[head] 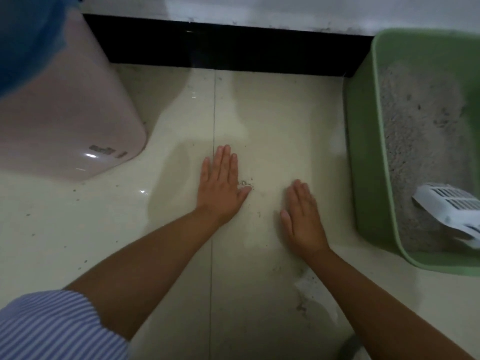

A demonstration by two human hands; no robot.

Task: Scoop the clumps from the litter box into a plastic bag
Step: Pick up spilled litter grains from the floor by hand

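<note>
Hands are lying flat, fingers straight, on the pale floor (pixel 259 113): left hand (pixel 220 185) and right hand (pixel 302 216), holding nothing. Green litter box (pixel 363 157) is sitting at three o'clock, grey litter (pixel 420 126) inside, white scoop (pixel 452 206) resting in it. Pink bin (pixel 65 113) is standing at ten o'clock.

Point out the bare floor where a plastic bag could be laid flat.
Free: tile beyond both flat hands, left hand and right hand, up to the black baseboard, between pink container and green litter box. Crowded: the box, filled with litter and the white scoop.
</note>
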